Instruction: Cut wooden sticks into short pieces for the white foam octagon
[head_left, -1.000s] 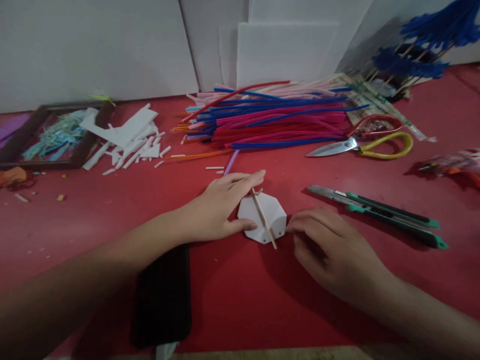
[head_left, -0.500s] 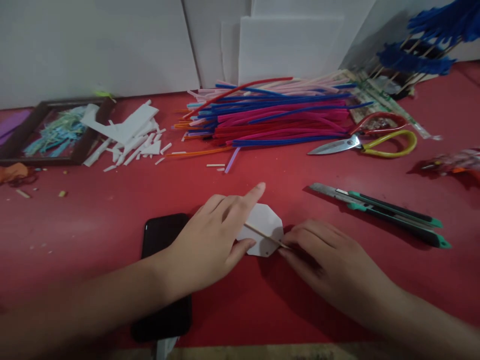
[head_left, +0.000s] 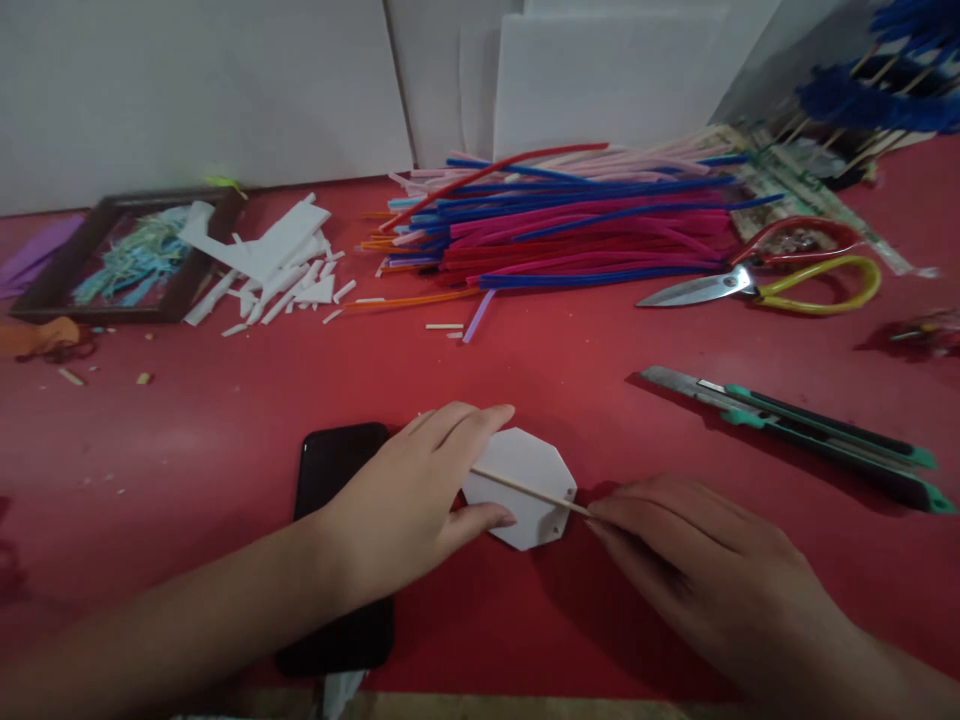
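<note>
A white octagonal piece (head_left: pixel 535 461), perhaps foam board, lies on the red table with two small dark marks near its right edge. My left hand (head_left: pixel 412 505) holds it down from the left, thumb at the lower side and fingers along the far side. Across its top runs a thin wooden stick (head_left: pixel 529 491), whose left end is hidden under my left hand. My right hand (head_left: pixel 694 545) pinches the stick's right end, just off the piece. Partly under my left wrist lies a black phone (head_left: pixel 334 470).
Behind my hands is a pile of coloured pipe cleaners (head_left: pixel 585 235). Scissors (head_left: pixel 757 280) and an open-bladed utility knife (head_left: pixel 795 430) lie to the right. At left are white offcuts (head_left: pixel 277 255) and a dark frame (head_left: pixel 112 315) with shreds in it.
My right hand has drawn back from the white piece's edge, showing more of the stick and a second dark mark. My left index finger has come down. The view has shifted slightly.
</note>
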